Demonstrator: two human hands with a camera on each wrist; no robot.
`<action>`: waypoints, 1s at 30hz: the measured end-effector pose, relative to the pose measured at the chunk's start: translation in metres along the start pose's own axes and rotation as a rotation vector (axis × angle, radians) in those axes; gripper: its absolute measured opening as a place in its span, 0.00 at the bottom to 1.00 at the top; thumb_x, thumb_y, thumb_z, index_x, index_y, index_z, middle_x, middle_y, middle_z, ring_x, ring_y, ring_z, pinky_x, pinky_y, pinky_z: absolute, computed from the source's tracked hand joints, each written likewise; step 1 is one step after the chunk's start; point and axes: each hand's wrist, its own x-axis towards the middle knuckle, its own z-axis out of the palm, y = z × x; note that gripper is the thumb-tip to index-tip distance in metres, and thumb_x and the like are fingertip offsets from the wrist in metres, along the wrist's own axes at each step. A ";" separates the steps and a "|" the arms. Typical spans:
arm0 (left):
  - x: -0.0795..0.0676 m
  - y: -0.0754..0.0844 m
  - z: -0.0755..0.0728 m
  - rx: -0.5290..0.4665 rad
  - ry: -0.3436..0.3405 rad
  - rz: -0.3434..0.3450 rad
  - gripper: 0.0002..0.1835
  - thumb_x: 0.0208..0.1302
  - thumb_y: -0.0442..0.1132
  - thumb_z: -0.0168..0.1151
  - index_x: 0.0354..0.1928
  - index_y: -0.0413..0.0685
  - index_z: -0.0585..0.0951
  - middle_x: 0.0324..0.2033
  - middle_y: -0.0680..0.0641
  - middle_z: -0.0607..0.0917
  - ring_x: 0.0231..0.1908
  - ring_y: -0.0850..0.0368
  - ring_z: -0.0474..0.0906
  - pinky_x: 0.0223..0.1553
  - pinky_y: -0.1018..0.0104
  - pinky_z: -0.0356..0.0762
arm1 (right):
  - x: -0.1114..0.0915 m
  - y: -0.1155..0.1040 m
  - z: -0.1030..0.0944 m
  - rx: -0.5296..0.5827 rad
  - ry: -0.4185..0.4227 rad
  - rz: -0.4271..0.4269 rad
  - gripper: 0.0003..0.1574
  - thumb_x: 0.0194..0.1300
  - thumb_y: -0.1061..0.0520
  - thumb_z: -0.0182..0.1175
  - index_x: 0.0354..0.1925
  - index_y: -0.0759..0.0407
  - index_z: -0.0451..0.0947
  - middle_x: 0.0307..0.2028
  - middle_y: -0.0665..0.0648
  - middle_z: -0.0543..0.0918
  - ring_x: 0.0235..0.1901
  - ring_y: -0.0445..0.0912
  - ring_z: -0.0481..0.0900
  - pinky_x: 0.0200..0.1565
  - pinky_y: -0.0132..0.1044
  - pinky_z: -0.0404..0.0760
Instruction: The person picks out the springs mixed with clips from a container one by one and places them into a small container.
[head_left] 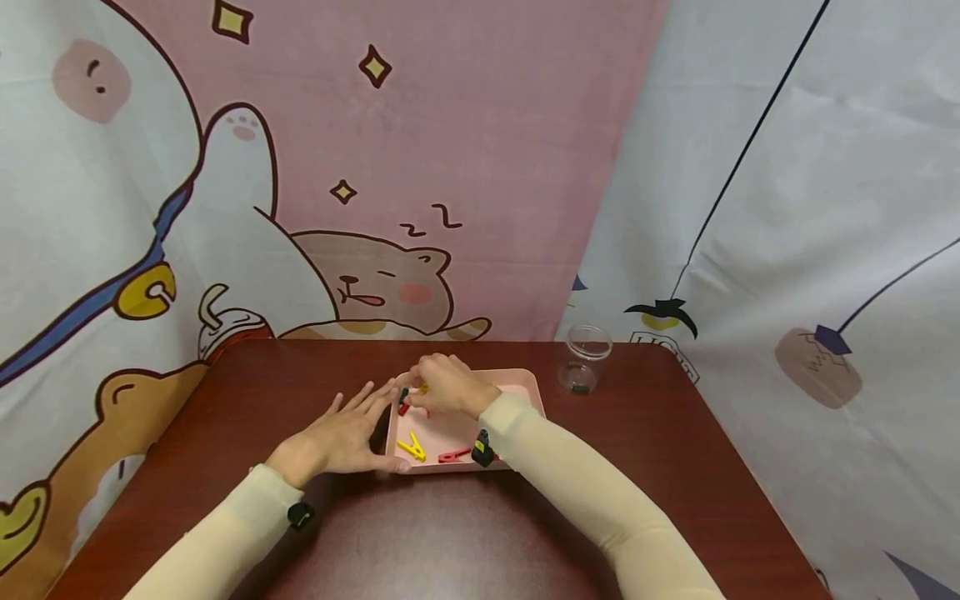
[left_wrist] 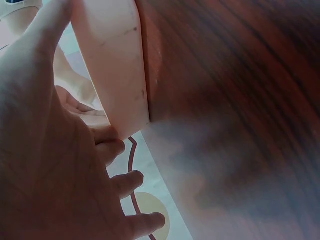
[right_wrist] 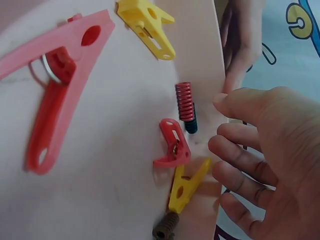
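A shallow pink tray (head_left: 442, 429) sits on the table with small clothespins and coil springs in it. My left hand (head_left: 341, 437) has its fingers spread, its thumb against the tray's near left corner and its fingertips by the left rim. Over the tray's back left part is my right hand (head_left: 446, 385). In the right wrist view its fingers are loosely bent, with nothing between them. Nearest them are a red spring (right_wrist: 184, 101), a dark green spring (right_wrist: 193, 124), a small red clothespin (right_wrist: 172, 142), a yellow clothespin (right_wrist: 187, 187) and a dark spring (right_wrist: 166, 226).
Another yellow clothespin (head_left: 412, 447) and a larger-looking red clothespin (right_wrist: 65, 90) lie farther from the right hand's fingers. A clear plastic cup (head_left: 587, 343), with something dark at its bottom, stands right of the tray. Printed cloth (head_left: 510, 167) hangs behind the brown table (head_left: 450, 533).
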 end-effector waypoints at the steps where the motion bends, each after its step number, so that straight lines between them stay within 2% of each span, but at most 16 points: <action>1: 0.000 0.000 0.000 0.001 0.000 0.002 0.77 0.62 0.89 0.69 0.96 0.46 0.53 0.97 0.44 0.53 0.95 0.28 0.48 0.87 0.12 0.48 | 0.001 0.000 0.001 0.007 -0.003 0.001 0.22 0.80 0.43 0.75 0.66 0.48 0.94 0.56 0.50 0.97 0.55 0.45 0.92 0.59 0.44 0.91; 3: 0.000 0.001 0.001 -0.001 0.000 0.005 0.77 0.62 0.89 0.69 0.96 0.45 0.53 0.97 0.44 0.53 0.95 0.28 0.48 0.86 0.12 0.48 | 0.002 -0.001 0.003 0.020 -0.005 0.005 0.23 0.80 0.44 0.75 0.67 0.47 0.94 0.57 0.49 0.98 0.54 0.42 0.93 0.57 0.42 0.92; 6: 0.000 0.001 0.000 -0.001 0.002 0.008 0.77 0.61 0.90 0.68 0.96 0.45 0.53 0.97 0.43 0.53 0.95 0.28 0.49 0.86 0.11 0.48 | 0.006 -0.001 0.007 0.024 -0.001 0.006 0.22 0.80 0.44 0.75 0.66 0.45 0.95 0.54 0.48 0.98 0.46 0.38 0.91 0.52 0.39 0.91; 10: 0.000 0.000 0.000 0.006 0.001 0.001 0.77 0.62 0.90 0.69 0.96 0.45 0.53 0.97 0.44 0.53 0.95 0.28 0.49 0.87 0.12 0.49 | 0.010 -0.004 0.008 -0.023 0.003 -0.002 0.18 0.80 0.43 0.75 0.62 0.42 0.96 0.39 0.44 0.94 0.34 0.36 0.81 0.41 0.36 0.81; 12: 0.000 0.000 0.000 0.008 0.000 -0.002 0.77 0.62 0.89 0.69 0.96 0.45 0.54 0.97 0.44 0.53 0.95 0.28 0.49 0.87 0.12 0.49 | 0.012 -0.005 0.009 -0.060 -0.003 -0.005 0.15 0.79 0.42 0.76 0.58 0.41 0.97 0.32 0.41 0.89 0.30 0.36 0.79 0.39 0.36 0.78; 14: 0.000 0.000 0.000 0.005 0.001 -0.001 0.77 0.62 0.89 0.70 0.96 0.45 0.54 0.97 0.44 0.53 0.95 0.28 0.49 0.87 0.12 0.49 | 0.013 -0.005 0.010 -0.088 -0.015 -0.006 0.13 0.80 0.41 0.75 0.55 0.42 0.96 0.29 0.40 0.86 0.30 0.37 0.78 0.41 0.38 0.78; 17: -0.001 0.000 0.000 0.004 0.000 0.002 0.77 0.62 0.89 0.69 0.96 0.45 0.54 0.97 0.44 0.53 0.95 0.28 0.49 0.87 0.12 0.49 | 0.013 -0.006 0.011 -0.097 -0.030 -0.010 0.14 0.80 0.41 0.75 0.57 0.41 0.96 0.32 0.40 0.89 0.33 0.37 0.81 0.50 0.43 0.83; 21: 0.000 0.000 0.001 0.013 0.001 0.001 0.77 0.62 0.89 0.69 0.96 0.45 0.54 0.97 0.44 0.53 0.95 0.28 0.49 0.87 0.12 0.49 | 0.014 -0.008 0.011 -0.066 -0.044 -0.023 0.16 0.80 0.43 0.76 0.61 0.39 0.96 0.43 0.41 0.97 0.39 0.36 0.86 0.62 0.50 0.84; 25: -0.001 0.000 0.001 0.011 0.006 0.002 0.76 0.62 0.88 0.70 0.96 0.46 0.54 0.97 0.43 0.53 0.94 0.27 0.50 0.86 0.12 0.50 | 0.016 -0.009 0.012 -0.046 -0.058 -0.031 0.10 0.80 0.43 0.76 0.54 0.40 0.98 0.48 0.40 0.98 0.42 0.35 0.89 0.64 0.52 0.84; 30: -0.001 0.000 0.001 0.001 0.010 0.004 0.77 0.61 0.89 0.71 0.96 0.45 0.54 0.96 0.43 0.53 0.94 0.27 0.49 0.86 0.12 0.50 | 0.019 -0.010 0.014 -0.047 -0.079 -0.026 0.07 0.78 0.41 0.78 0.49 0.38 0.97 0.47 0.38 0.97 0.40 0.35 0.86 0.63 0.50 0.82</action>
